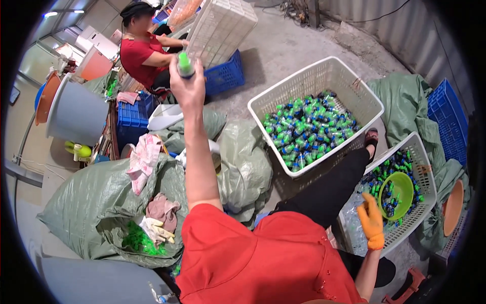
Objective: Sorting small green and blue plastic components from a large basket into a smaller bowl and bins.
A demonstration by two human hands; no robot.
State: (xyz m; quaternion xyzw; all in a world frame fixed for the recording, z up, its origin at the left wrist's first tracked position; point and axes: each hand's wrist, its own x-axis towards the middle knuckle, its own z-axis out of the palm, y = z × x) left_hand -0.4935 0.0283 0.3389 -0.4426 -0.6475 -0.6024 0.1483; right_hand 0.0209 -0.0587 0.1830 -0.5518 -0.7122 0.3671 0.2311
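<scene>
My bare left hand (188, 83) is raised ahead of me at the end of a straight arm. Its fingers wrap a small cap-like piece (185, 65) with a bright green top and a dark blue base. In an orange glove, my right hand (371, 222) hovers over the near side of a white slatted crate (429, 175), fingers stretched and apart. Clear plastic pieces (356, 230) lie under and beside it. A lime-green bowl (411, 195) sits in that crate among more green-and-blue pieces.
A large white basket (314, 65) of similar pieces stands ahead. A person in red (139, 58) sits at the far left by a tilted white crate (223, 28) and a blue crate (228, 76). Green sacks (83, 207) fill the left; a grey tub (76, 114) stands behind.
</scene>
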